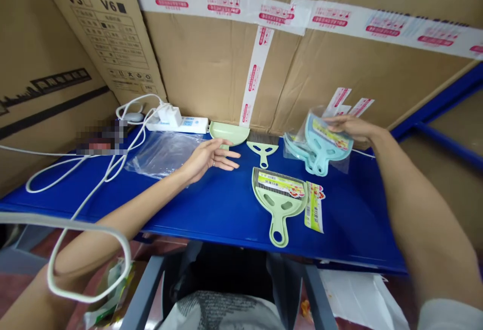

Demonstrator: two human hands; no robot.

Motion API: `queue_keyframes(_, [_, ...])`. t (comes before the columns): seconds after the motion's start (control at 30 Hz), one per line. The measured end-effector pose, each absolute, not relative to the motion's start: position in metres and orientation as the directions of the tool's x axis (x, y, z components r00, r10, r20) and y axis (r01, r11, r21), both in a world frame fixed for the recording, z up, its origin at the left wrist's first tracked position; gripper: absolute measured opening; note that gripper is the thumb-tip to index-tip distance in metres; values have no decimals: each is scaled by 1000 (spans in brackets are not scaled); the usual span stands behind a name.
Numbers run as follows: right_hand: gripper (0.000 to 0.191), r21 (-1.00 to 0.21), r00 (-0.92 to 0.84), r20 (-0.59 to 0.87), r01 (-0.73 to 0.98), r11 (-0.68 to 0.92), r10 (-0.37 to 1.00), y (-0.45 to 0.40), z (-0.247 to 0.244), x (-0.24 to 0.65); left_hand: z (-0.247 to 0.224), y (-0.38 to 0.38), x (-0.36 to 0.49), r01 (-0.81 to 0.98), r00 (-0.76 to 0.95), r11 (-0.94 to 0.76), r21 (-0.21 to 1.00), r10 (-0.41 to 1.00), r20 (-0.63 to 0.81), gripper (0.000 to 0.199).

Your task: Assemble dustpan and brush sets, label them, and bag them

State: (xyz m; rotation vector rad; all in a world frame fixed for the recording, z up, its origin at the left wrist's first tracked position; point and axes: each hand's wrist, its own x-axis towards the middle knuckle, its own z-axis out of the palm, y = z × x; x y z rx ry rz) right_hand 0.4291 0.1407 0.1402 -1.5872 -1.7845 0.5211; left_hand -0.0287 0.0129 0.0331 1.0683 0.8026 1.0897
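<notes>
My right hand point(347, 126) is closed on the far edge of a light-blue dustpan and brush set point(326, 141) in clear plastic, which overlaps another blue set point(296, 150) beside it. My left hand point(211, 161) holds nothing, its fingers apart, just over the table in front of a light-green dustpan point(230, 133). Right of that pan lies a small green brush point(263, 150) with dark bristles. Nearer me is a green dustpan and brush set point(279, 201) with a printed label across it, its handle towards me. A loose label card point(314, 208) lies against its right side.
A clear plastic bag point(162, 156) lies left of my left hand. Behind it are a white power strip point(194, 125) and looping white cables point(109, 169). Large cardboard boxes point(211, 63) wall the back of the blue table point(222, 214). A blue metal frame point(437, 98) stands at right.
</notes>
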Motion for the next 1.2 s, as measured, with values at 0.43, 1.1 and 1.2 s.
queue_keyframes(0.43, [33,-286,-103,205,945,160,973,158,92,409,35,13,-31,-206,223,110,972,973,-63,25])
queue_keyframes(1.1, [44,-106,-251,341,947,303,906,24,57,387,34,12,-30,-268,245,81,960,969,-13,26])
queue_keyframes(1.2, [43,-107,-287,400,929,355,871,22,51,393,35,11,-29,-268,249,79,960,969,-10,25])
